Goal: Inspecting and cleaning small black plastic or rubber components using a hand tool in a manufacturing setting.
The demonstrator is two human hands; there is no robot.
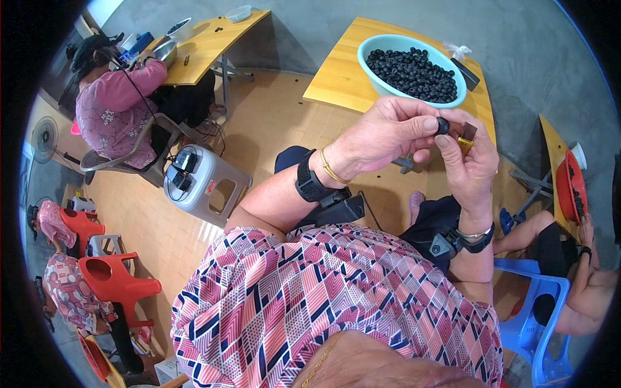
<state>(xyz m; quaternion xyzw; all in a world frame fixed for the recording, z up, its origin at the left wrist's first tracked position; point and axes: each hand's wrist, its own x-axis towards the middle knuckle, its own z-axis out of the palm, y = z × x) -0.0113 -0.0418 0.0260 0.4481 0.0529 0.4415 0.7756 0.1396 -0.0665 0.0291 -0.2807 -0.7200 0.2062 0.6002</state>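
Observation:
My left hand [388, 132] pinches a small black round piece [442, 125] between thumb and fingertips, raised in front of the table. Close beside it, my right hand [473, 169] is closed round a small tool [466, 138] with a yellow part and a flat dark brown end. My right thumb tip is at the lower edge of the black piece; whether it presses on it I cannot tell. Just beyond both hands stands a pale turquoise bowl [460, 96] heaped with similar black round pieces [411, 72].
The bowl sits on a yellow wooden table [337, 68], with a dark block [466, 74] behind it. People work at other tables to the left and right. A grey stool [206, 187] with black devices stands left; a blue chair [540, 317] is at right.

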